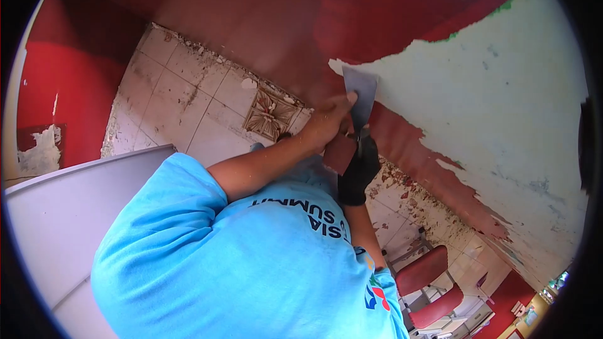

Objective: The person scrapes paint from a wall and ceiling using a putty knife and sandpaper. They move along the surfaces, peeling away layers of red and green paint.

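My right hand (359, 172), in a black glove, is wrapped round the handle end of a wide grey scraper (362, 91). The blade points up, its top edge by the torn border between red paint (402, 47) and the pale bare wall (477, 94). My left hand (328, 122) is bare; one fingertip touches the blade, and the other fingers are curled and partly hidden. A dark red flat piece (339, 155), seemingly a paint flake, sticks out from under those fingers beside the glove.
Tiled floor (182, 100) with flakes along the wall foot and a patterned tile (271, 115) lies below. A pale panel (81, 201) stands at the left. A red-padded chair (424, 270) is at the lower right, near debris (414, 198).
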The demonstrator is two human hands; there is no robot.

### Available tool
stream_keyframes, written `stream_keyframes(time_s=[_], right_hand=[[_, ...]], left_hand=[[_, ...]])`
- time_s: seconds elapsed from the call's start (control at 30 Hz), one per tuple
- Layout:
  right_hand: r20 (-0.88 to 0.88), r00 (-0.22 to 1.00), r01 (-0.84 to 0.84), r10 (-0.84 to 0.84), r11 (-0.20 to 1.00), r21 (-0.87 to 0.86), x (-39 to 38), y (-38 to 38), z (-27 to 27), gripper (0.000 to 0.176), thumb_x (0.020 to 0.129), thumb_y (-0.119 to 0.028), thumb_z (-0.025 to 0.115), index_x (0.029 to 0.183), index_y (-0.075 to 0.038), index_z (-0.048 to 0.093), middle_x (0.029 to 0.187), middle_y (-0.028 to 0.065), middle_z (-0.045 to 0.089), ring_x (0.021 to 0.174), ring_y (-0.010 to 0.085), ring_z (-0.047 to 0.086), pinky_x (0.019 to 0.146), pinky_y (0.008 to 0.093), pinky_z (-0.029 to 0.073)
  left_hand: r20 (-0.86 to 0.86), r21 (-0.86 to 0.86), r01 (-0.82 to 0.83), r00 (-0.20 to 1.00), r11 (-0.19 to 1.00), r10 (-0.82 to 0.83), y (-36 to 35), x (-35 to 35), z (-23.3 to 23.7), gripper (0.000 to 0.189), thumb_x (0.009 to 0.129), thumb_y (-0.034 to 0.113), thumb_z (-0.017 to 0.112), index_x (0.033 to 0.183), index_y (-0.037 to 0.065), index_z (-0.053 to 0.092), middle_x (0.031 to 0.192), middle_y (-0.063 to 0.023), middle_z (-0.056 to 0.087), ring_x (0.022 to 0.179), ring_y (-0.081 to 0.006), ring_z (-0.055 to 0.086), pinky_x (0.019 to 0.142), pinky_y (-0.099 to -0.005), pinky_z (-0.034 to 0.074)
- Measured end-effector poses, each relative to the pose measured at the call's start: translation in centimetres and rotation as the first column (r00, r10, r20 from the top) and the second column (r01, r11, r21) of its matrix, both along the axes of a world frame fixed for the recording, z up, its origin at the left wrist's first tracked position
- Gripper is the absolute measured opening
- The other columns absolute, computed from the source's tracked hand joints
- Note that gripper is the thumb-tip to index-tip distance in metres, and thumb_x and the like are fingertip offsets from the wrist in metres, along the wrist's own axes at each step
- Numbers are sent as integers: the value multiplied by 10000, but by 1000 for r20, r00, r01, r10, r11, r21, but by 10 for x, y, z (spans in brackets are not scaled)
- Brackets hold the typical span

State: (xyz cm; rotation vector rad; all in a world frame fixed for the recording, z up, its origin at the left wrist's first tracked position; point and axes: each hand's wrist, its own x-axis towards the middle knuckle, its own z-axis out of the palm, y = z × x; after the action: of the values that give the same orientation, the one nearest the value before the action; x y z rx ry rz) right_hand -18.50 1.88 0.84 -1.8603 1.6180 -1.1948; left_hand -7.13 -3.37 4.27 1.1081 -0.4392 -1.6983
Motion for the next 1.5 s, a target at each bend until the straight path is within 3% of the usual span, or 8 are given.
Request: stream_keyframes(time_s=[0.47, 0.77, 0.97, 1.07, 1.17, 1.23, 1.33, 1.5], right_hand=[[19, 1000, 7, -9, 994, 109, 7, 0, -8, 193, 897, -111, 470, 979, 6, 600, 854, 133, 604, 772, 247, 594, 687, 310, 471], [-113, 993, -44, 45, 999, 11, 11, -17, -6, 236, 868, -44, 534, 1094, -9, 590, 826, 91, 604, 715, 165, 573, 632, 275, 455], [2, 1000, -4, 4, 1000, 7, 11, -15, -9, 168, 882, -55, 523, 1021, -5, 603, 823, 87, 602, 721, 162, 577, 635, 272, 457], [77, 994, -72, 77, 995, -72, 8, -17, -11, 147, 896, -76, 526, 998, -5, 603, 818, 79, 599, 718, 142, 574, 630, 255, 453], [99, 995, -31, 18, 992, 124, 10, -17, -15, 150, 917, -118, 511, 940, -7, 609, 794, 68, 596, 712, 126, 569, 632, 243, 447], [600, 797, -30, -72, 987, 158, 25, -26, -12, 190, 929, -153, 495, 871, -13, 609, 759, 46, 590, 698, 106, 560, 622, 235, 439], [435, 900, -40, -15, 992, 117, 24, -23, -16, 227, 939, -179, 480, 847, -17, 610, 744, 27, 588, 686, 95, 549, 616, 234, 437], [358, 933, 16, -47, 996, 91, 34, -27, -25, 203, 931, -160, 487, 851, -19, 610, 753, 26, 593, 682, 100, 548, 617, 237, 436]], left_hand=[[35, 26, 87, 996, 996, -88, -4, 9, -34, 448, 868, 499, 536, 762, 66, 582, 608, -19, 560, 483, -60, 476, 447, -213, 370], [-26, -40, -12, 1000, 999, 11, -12, 19, -29, 448, 871, 480, 543, 702, 67, 577, 543, -24, 547, 459, -67, 481, 418, -225, 361], [156, -84, 30, 988, 996, -17, -8, 20, -18, 403, 888, 439, 536, 739, 66, 569, 555, -11, 541, 500, -50, 492, 447, -202, 349], [126, -78, -3, 992, 997, 13, -4, 11, -22, 310, 893, 421, 544, 774, 136, 565, 569, 75, 410, 459, -22, 307, 420, -205, 227], [161, -90, 70, 985, 994, -55, -4, 9, -25, 305, 898, 390, 549, 770, 115, 577, 570, 76, 416, 455, -19, 306, 412, -205, 221], [98, -241, -11, 995, 970, 36, -14, 16, -16, 292, 905, 357, 548, 775, 98, 582, 570, 79, 418, 446, -13, 295, 401, -205, 210], [106, -72, 117, 988, 991, -109, -9, 28, -19, 289, 900, 306, 554, 816, 34, 603, 613, 10, 543, 520, -42, 456, 475, -207, 367], [213, -142, 68, 976, 987, -37, -13, 31, -16, 309, 897, 297, 558, 771, 19, 605, 625, -9, 563, 538, -47, 479, 508, -206, 397]])
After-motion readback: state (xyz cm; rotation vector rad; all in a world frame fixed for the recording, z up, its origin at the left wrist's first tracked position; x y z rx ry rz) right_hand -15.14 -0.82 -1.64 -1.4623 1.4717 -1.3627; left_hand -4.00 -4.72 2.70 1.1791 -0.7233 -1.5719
